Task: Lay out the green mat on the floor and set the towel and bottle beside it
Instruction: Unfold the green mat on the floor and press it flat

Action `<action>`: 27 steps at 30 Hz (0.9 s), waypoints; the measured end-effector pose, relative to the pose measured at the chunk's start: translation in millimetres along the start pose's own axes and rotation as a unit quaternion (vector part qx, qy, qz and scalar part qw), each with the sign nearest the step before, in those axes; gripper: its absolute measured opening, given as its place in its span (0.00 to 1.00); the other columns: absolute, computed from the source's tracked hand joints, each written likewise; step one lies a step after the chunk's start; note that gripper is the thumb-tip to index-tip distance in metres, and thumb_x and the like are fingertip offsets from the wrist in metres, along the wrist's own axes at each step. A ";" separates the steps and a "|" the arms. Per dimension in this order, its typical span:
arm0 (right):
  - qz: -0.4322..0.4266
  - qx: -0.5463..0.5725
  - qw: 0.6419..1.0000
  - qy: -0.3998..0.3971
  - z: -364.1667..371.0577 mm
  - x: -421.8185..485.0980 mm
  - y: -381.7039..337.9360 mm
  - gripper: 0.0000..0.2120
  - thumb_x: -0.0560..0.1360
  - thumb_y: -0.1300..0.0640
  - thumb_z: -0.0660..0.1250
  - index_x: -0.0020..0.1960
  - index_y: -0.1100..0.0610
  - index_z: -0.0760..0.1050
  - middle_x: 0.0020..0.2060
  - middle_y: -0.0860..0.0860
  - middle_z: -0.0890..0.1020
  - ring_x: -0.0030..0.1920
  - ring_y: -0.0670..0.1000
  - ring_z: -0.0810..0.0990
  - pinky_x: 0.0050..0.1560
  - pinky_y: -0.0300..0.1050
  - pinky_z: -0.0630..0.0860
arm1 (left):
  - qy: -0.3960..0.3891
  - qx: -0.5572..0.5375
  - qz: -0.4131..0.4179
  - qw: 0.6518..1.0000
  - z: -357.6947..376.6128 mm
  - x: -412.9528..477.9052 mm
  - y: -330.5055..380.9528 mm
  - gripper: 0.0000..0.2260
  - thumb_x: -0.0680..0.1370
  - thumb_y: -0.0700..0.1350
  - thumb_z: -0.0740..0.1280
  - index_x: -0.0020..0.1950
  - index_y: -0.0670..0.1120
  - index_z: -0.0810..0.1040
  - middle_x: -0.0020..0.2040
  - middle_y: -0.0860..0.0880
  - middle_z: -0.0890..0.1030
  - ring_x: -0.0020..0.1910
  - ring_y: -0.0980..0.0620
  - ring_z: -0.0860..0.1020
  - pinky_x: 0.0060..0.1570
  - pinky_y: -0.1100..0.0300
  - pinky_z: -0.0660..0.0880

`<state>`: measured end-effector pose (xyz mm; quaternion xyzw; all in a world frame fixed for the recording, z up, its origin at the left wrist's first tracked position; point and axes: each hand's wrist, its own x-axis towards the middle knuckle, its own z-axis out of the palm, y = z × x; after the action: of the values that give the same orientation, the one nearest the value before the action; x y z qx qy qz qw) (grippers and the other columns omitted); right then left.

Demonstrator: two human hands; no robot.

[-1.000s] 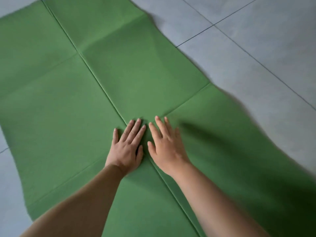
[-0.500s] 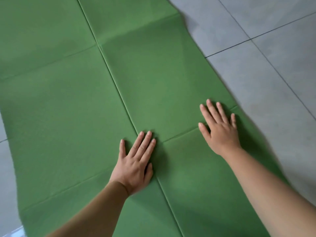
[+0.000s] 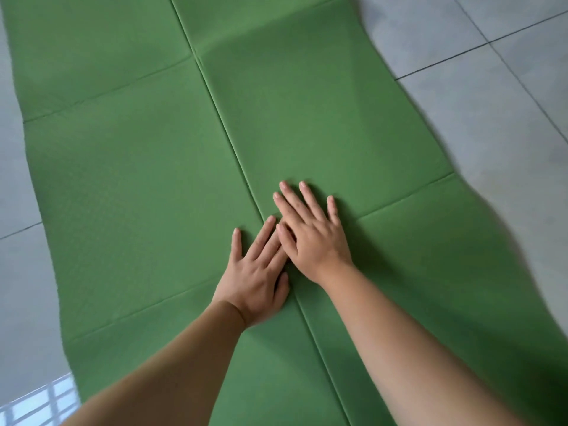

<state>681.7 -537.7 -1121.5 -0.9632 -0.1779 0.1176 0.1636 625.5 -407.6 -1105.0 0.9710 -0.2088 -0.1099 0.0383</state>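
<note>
The green mat (image 3: 147,186) lies unfolded on the floor and fills most of the view, with a long centre crease and several cross creases. My left hand (image 3: 255,275) lies flat, palm down, on the centre crease. My right hand (image 3: 310,235) lies flat just right of that crease, its fingers spread, partly overlapping the left hand's fingertips. Neither hand holds anything. No towel or bottle shows in the frame.
Grey floor tiles (image 3: 479,96) with dark grout lines lie to the right and left of the mat. A bright reflection (image 3: 37,404) of a window grid shows on the tile at the bottom left corner.
My right hand slid left from near the mat's right edge back to the centre crease beside the left hand. The left hand stayed flat on the crease.
</note>
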 end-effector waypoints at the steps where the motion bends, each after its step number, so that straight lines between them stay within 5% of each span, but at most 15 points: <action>1: -0.003 -0.019 1.000 0.003 -2.6 -2.0 12.6 0.25 0.80 0.46 0.51 0.76 0.47 0.54 0.76 0.42 0.52 0.77 0.49 0.48 0.73 0.59 0.45 | 0.000 -0.004 -0.003 1.000 -0.2 0.0 -0.5 0.28 0.71 0.49 0.55 0.70 0.41 0.70 0.70 0.43 0.70 0.69 0.40 0.68 0.57 0.29 0.65; 7: 0.139 -0.046 0.989 0.027 -24.6 -18.9 71.6 0.27 0.77 0.45 0.48 0.76 0.46 0.54 0.76 0.43 0.53 0.77 0.50 0.50 0.72 0.61 0.50 | 0.000 -0.016 -0.003 1.000 2.1 -0.4 -2.5 0.28 0.73 0.49 0.55 0.72 0.42 0.67 0.73 0.44 0.65 0.72 0.41 0.64 0.60 0.31 0.62; 12: 0.216 -0.082 0.972 -0.039 -40.9 -27.1 84.3 0.27 0.79 0.43 0.46 0.77 0.47 0.47 0.77 0.44 0.44 0.77 0.50 0.43 0.70 0.67 0.48 | -0.018 -0.016 -0.004 1.000 -1.0 -0.1 -2.5 0.28 0.72 0.49 0.55 0.72 0.42 0.67 0.73 0.43 0.65 0.71 0.41 0.64 0.60 0.31 0.63; 15: 0.287 -0.051 0.956 -0.031 -56.5 1.4 50.4 0.29 0.77 0.42 0.54 0.73 0.57 0.59 0.73 0.58 0.58 0.73 0.60 0.56 0.68 0.62 0.59 | -0.026 -0.011 -0.006 1.000 -3.8 -0.2 -1.7 0.28 0.72 0.49 0.55 0.71 0.42 0.68 0.72 0.43 0.66 0.71 0.40 0.66 0.59 0.30 0.64; 18: 0.245 -0.016 0.969 0.036 -65.9 43.2 12.3 0.22 0.76 0.48 0.58 0.64 0.61 0.69 0.62 0.62 0.69 0.63 0.62 0.67 0.63 0.54 0.65 | -0.034 -0.011 -0.008 0.999 -7.7 0.1 -1.6 0.28 0.71 0.50 0.55 0.70 0.42 0.70 0.71 0.44 0.68 0.69 0.41 0.68 0.57 0.31 0.66; 22: 0.138 0.023 0.990 0.034 -57.2 105.9 -12.1 0.26 0.78 0.48 0.55 0.74 0.53 0.58 0.76 0.55 0.54 0.75 0.58 0.51 0.71 0.63 0.51 | -0.033 -0.030 -0.009 0.999 -7.1 0.0 -3.3 0.28 0.70 0.51 0.56 0.68 0.44 0.72 0.71 0.45 0.69 0.69 0.44 0.69 0.55 0.32 0.69; 27: 0.175 -0.024 0.983 0.055 -23.0 123.3 8.7 0.27 0.79 0.44 0.48 0.77 0.47 0.48 0.77 0.43 0.45 0.77 0.50 0.43 0.72 0.63 0.41 | -0.023 -0.047 0.009 0.999 7.3 -1.7 -8.8 0.29 0.68 0.52 0.58 0.68 0.45 0.73 0.71 0.46 0.69 0.71 0.48 0.63 0.63 0.39 0.61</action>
<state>802.9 -504.7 -1124.3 -0.9881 -0.0001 0.0874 0.1268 625.8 -399.1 -1112.8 0.9635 -0.2126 -0.1416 0.0797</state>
